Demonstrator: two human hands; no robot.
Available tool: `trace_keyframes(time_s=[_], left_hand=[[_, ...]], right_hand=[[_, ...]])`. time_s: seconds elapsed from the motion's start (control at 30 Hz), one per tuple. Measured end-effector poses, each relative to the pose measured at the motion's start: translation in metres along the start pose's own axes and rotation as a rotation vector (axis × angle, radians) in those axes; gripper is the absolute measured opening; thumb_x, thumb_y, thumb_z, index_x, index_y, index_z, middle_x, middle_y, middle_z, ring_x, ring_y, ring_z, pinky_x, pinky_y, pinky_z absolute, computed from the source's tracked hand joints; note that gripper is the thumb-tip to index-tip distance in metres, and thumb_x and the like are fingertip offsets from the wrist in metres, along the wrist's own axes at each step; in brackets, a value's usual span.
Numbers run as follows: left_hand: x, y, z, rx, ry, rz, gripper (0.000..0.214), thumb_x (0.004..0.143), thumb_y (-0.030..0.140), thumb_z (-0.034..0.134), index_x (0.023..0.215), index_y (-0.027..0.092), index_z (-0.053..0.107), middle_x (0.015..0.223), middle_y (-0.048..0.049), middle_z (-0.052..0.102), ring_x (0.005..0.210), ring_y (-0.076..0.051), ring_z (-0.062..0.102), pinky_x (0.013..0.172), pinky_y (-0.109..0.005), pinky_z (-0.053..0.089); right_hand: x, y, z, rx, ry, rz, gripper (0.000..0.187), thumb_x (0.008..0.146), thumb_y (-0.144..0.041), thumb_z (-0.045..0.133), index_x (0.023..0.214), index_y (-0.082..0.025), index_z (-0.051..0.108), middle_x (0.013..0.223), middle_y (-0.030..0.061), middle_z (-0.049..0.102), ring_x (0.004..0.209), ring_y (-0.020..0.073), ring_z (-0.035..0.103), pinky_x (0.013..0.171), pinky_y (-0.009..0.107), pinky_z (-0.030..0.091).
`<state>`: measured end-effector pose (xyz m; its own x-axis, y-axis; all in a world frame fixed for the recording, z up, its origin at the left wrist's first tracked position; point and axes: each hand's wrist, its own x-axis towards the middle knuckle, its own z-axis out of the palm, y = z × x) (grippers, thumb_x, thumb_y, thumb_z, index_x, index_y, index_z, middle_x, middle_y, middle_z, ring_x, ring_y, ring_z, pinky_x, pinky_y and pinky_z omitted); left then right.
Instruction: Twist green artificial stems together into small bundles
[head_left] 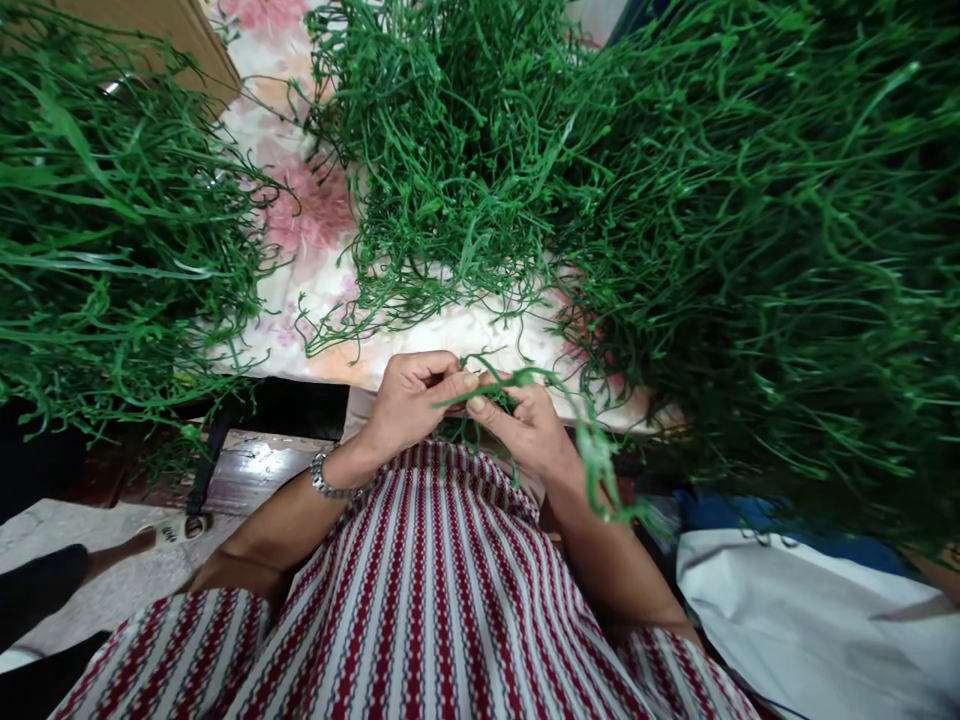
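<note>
Both hands meet close to my body over my red-and-white striped garment (435, 600). My left hand (409, 400), with a metal bracelet (330, 480) on its wrist, is closed in a pinch on thin green plastic stems (517, 378). My right hand (529, 430) is closed on the same bunch, and a green strand (600, 465) trails down past its wrist. Just beyond the hands lies a large heap of green stems (450, 160) on a floral cloth (315, 220).
More heaps of green stems fill the left (97, 250) and the right (787, 250). A cardboard box (187, 40) stands at the top left. White sheet material (810, 630) lies at the lower right. Another person's foot in a sandal (161, 532) rests on the floor at left.
</note>
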<state>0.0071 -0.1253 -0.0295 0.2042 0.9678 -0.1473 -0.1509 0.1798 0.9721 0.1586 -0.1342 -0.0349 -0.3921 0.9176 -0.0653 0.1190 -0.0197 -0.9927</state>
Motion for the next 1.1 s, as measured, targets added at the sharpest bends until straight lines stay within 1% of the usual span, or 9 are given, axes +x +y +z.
trace_keyframes(time_s=[0.17,0.27,0.37,0.43,0.63,0.77,0.87,1.0,1.1], left_hand=[[-0.005,-0.005,0.004,-0.160,0.107,0.046,0.026,0.072,0.029,0.068,0.056,0.014,0.055,0.048,0.0049,0.046,0.043,-0.005,0.039,0.041,-0.017,0.032],[-0.007,-0.003,0.009,-0.326,0.162,0.005,0.022,0.069,0.028,0.071,0.057,0.014,0.058,0.049,0.0047,0.049,0.039,-0.003,0.040,0.038,-0.015,0.033],[-0.009,0.003,0.013,-0.495,0.157,-0.088,0.021,0.063,0.025,0.074,0.057,0.014,0.058,0.051,0.0044,0.052,0.035,-0.002,0.038,0.033,-0.013,0.032],[-0.011,0.006,0.016,-0.564,0.150,-0.112,0.022,0.062,0.024,0.075,0.057,0.013,0.057,0.051,0.0042,0.053,0.034,-0.001,0.037,0.031,-0.012,0.030],[-0.011,0.009,0.020,-0.640,0.156,-0.063,0.022,0.061,0.025,0.075,0.057,0.013,0.057,0.051,0.0034,0.054,0.035,-0.002,0.040,0.030,-0.011,0.028],[-0.006,0.010,0.018,-0.605,0.117,-0.019,0.020,0.065,0.026,0.073,0.059,0.014,0.058,0.050,0.0037,0.051,0.036,-0.003,0.040,0.032,-0.013,0.028],[-0.003,0.007,0.016,-0.485,0.115,0.046,0.019,0.070,0.025,0.070,0.060,0.014,0.059,0.053,0.0033,0.051,0.040,-0.003,0.039,0.036,-0.014,0.029],[-0.002,0.000,0.016,-0.318,0.160,0.103,0.023,0.073,0.029,0.068,0.059,0.015,0.057,0.055,0.0035,0.048,0.046,-0.004,0.035,0.041,-0.017,0.027],[-0.001,-0.006,0.018,-0.183,0.204,0.175,0.025,0.074,0.031,0.067,0.059,0.015,0.055,0.057,0.0037,0.045,0.050,-0.006,0.036,0.046,-0.019,0.028]], right_hand=[[0.004,-0.002,0.001,0.088,-0.026,-0.008,0.027,0.082,-0.040,0.058,0.071,-0.016,0.057,0.064,-0.0021,0.053,0.061,0.0096,0.047,0.059,0.021,0.037],[0.005,0.004,0.003,0.144,-0.053,0.004,0.028,0.080,-0.043,0.060,0.070,-0.016,0.059,0.066,0.0002,0.055,0.063,0.0117,0.050,0.060,0.024,0.041],[0.004,0.011,0.006,0.274,-0.063,-0.005,0.026,0.077,-0.043,0.063,0.072,-0.017,0.061,0.068,0.0018,0.058,0.067,0.0150,0.055,0.066,0.028,0.045],[0.002,0.013,0.010,0.365,-0.049,-0.029,0.023,0.076,-0.041,0.065,0.074,-0.018,0.062,0.068,0.0014,0.059,0.067,0.0159,0.057,0.068,0.030,0.046],[-0.001,0.011,0.020,0.475,0.039,-0.133,0.020,0.077,-0.038,0.064,0.072,-0.018,0.064,0.065,0.0019,0.058,0.062,0.0151,0.057,0.063,0.029,0.046],[-0.002,0.008,0.019,0.394,0.100,-0.190,0.023,0.081,-0.039,0.059,0.075,-0.017,0.063,0.067,0.0023,0.057,0.061,0.0136,0.054,0.059,0.027,0.042],[-0.002,0.005,0.013,0.212,0.121,-0.145,0.022,0.084,-0.038,0.055,0.078,-0.017,0.060,0.070,0.0009,0.055,0.062,0.0113,0.049,0.059,0.024,0.039],[-0.001,0.001,0.003,-0.009,0.032,-0.057,0.022,0.085,-0.037,0.054,0.078,-0.017,0.056,0.067,-0.0015,0.049,0.062,0.0099,0.044,0.060,0.022,0.036],[-0.001,-0.001,0.002,-0.089,-0.004,-0.019,0.020,0.084,-0.035,0.053,0.078,-0.016,0.057,0.067,-0.0019,0.048,0.063,0.0098,0.042,0.060,0.021,0.036]])
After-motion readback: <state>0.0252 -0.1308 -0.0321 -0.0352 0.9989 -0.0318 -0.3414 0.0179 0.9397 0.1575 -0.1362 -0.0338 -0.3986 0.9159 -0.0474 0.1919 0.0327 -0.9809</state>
